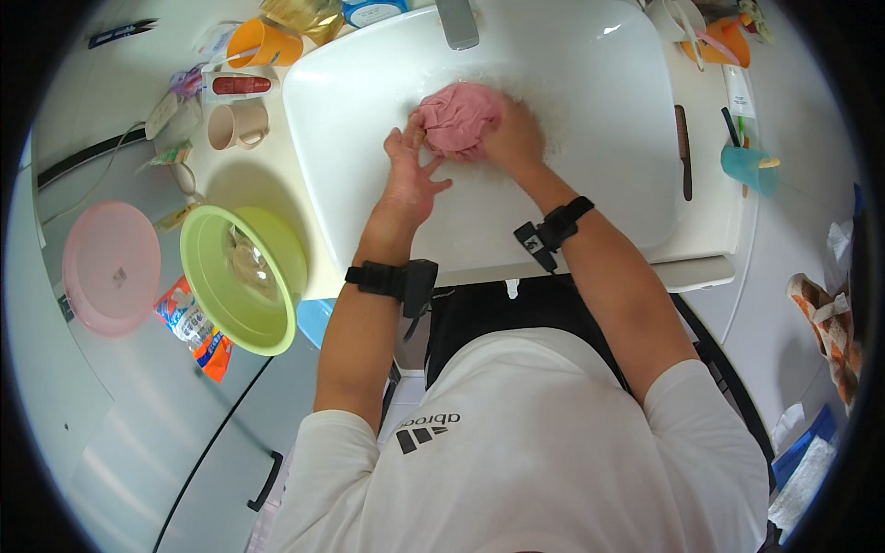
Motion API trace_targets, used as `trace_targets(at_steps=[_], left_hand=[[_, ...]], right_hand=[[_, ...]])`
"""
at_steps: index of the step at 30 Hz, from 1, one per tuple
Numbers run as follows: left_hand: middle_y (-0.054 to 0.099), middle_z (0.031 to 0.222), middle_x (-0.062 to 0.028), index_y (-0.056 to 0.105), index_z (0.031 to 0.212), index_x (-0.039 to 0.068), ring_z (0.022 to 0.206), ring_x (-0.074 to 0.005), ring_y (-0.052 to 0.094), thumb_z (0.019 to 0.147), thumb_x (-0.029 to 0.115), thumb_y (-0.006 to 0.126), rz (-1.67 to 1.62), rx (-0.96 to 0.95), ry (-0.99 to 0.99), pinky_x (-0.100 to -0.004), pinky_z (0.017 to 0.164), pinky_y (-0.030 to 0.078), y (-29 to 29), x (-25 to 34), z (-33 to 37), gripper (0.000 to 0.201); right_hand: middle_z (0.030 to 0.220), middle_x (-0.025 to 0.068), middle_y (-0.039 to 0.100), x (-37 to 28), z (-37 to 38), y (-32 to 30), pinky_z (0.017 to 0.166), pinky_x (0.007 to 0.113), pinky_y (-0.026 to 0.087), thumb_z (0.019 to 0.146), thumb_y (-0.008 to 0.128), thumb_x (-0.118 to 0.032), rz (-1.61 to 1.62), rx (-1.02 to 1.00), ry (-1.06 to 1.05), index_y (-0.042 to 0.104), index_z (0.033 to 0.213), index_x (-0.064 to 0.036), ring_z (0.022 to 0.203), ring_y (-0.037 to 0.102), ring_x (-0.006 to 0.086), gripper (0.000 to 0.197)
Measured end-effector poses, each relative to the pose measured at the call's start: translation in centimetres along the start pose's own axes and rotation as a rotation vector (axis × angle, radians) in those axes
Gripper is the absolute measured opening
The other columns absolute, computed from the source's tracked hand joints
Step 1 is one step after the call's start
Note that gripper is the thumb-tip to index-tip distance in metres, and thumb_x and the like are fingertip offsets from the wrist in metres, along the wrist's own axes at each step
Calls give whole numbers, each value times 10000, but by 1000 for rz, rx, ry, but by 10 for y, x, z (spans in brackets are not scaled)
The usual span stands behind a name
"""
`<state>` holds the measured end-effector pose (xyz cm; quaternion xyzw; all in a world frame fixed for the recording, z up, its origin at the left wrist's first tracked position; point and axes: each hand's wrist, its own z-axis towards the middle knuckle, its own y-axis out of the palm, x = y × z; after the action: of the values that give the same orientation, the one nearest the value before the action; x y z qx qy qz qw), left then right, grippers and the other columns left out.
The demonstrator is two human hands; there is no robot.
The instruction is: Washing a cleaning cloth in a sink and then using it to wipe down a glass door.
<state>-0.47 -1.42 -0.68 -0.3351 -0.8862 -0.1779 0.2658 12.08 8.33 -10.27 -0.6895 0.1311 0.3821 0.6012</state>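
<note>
A wet, crumpled pink cloth (458, 120) lies bunched in the white sink (369, 101), below the tap (457, 23). At its left edge is my left hand (412, 175), open with fingers spread; the fingertips touch the cloth. My right hand (516, 138) is closed on the cloth's right side, blurred by motion, and its fingertips are hidden. A little water shows around the cloth. Each wrist wears a black strap with a small box.
Left of the sink stand a beige mug (238, 126), an orange cup (265, 44) and a green basin (244, 327) holding a clear bag. A pink basin (111, 267) is farther left. A brown-handled tool (683, 152) and a blue cup (749, 169) sit at the right.
</note>
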Motion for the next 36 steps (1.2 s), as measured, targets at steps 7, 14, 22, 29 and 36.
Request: trace_targets(at_steps=[7,14,22,29,36], left_hand=[[542,1406,-216,375,1515,132,1293,-402,523,972,673,143,-514,-242,-142,-530,1099,429,10,-10,24,801],[571,970,-78,518,1105,114,974,-256,551,991,613,226,-731,-686,-113,-426,874,477,-15,-36,59,589],[603,1012,-61,572,1076,126,909,-197,553,1025,542,276,-193,166,66,-339,862,478,30,-13,20,513],[329,1583,-154,261,1588,149,1332,-343,467,1024,608,182,-14,184,79,-460,1118,367,-12,-9,13,731],[297,1627,-117,252,1611,217,1451,-357,349,996,656,132,-218,-24,-25,-535,1193,260,-10,-30,15,765]], right_hand=[[749,113,629,-87,-50,-4,589,343,485,855,693,-122,494,6,-192,628,873,4,620,590,202,143],[680,112,625,-116,-34,-27,606,356,494,858,716,-136,783,-33,-67,584,697,-7,632,619,260,245],[567,71,456,-84,-23,-26,542,326,423,872,723,-146,663,96,79,526,724,-13,537,453,199,281],[1013,153,635,-6,0,-21,785,440,523,865,680,-129,4,108,-68,588,1020,-49,905,644,350,197],[1007,189,684,-36,-32,23,885,437,514,895,641,-135,560,-380,283,626,1092,-6,957,648,363,236]])
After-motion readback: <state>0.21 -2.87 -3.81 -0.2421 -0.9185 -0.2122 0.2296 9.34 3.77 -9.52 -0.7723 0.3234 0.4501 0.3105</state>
